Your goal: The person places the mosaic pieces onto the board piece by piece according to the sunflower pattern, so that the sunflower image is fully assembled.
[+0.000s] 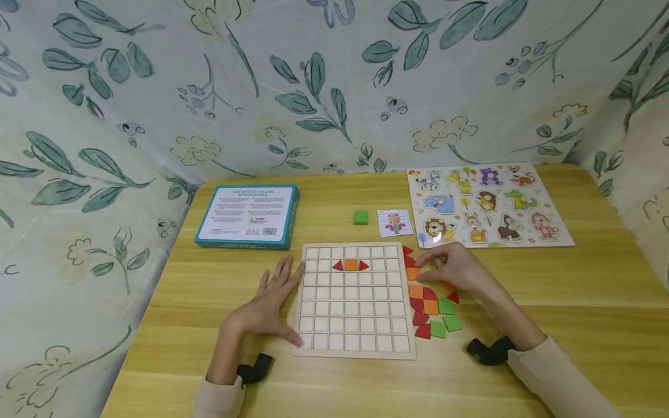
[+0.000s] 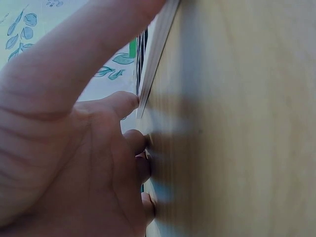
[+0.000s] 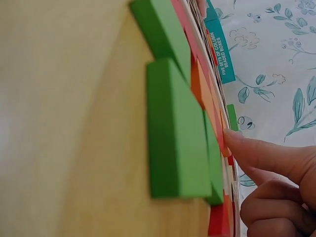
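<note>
A wooden grid board (image 1: 358, 355) lies on the table. Near its top, an orange square (image 1: 351, 265) sits between two red triangles, their points facing outward. My left hand (image 1: 266, 305) is spread along the board's left side, thumb at the lower corner and index finger at the upper edge. At the right edge, my right hand (image 1: 455, 267) pinches an orange square tile (image 1: 413, 274) between thumb and index finger. In the right wrist view, one fingertip meets an orange piece while the other fingers curl in. Loose red, orange and green tiles (image 1: 438, 329) lie below this hand.
Behind the board are a green square block (image 1: 360, 217) and a small pattern card (image 1: 395, 223). A teal-edged box (image 1: 248, 216) lies at the back left, an animal puzzle board (image 1: 491, 204) at the back right. Floral cloth (image 1: 334, 87) hangs behind the table.
</note>
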Available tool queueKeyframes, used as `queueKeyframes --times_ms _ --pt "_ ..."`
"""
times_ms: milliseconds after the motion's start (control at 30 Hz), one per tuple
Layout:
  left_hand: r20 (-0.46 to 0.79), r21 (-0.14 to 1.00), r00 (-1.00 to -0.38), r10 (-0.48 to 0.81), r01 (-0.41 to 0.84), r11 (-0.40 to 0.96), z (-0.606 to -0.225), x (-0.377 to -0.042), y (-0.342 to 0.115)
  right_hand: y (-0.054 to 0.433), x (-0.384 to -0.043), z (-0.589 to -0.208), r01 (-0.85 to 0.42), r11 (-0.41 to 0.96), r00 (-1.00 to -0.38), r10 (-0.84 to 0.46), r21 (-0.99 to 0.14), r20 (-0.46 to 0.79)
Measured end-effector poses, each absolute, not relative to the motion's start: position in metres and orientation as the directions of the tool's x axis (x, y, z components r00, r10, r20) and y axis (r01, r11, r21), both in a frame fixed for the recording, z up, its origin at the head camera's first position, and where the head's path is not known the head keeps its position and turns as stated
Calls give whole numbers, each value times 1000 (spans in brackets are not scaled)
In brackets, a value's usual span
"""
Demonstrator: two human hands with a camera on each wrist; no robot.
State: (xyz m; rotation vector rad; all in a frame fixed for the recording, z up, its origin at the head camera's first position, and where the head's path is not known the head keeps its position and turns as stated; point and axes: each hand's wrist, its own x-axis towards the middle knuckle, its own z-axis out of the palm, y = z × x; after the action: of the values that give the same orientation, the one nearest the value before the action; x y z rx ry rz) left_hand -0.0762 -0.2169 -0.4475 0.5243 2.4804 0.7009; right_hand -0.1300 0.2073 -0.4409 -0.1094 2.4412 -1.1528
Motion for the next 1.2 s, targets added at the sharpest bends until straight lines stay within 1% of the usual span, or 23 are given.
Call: queueKeyframes --times_ms 200,433,700,933,1200 --pt "-364 567 -796 484 222 793 -448 -76 -218 211 -131 -439 103 670 -886 -275 -736 -374" --pt "-354 575 -796 491 229 786 -448 -76 -217 215 -131 -439 63 683 -886 -297 -728 -356" --pt "-339 587 -798 498 234 775 -449 -76 -218 217 -132 -439 71 676 -878 -306 -734 -367" --pt "-349 576 -798 491 231 784 -449 -76 -218 217 -133 -439 75 671 -875 -311 -738 -372" --pt "-354 571 -797 489 230 788 -449 -76 -218 216 -133 -440 22 665 -868 -357 -746 -344"
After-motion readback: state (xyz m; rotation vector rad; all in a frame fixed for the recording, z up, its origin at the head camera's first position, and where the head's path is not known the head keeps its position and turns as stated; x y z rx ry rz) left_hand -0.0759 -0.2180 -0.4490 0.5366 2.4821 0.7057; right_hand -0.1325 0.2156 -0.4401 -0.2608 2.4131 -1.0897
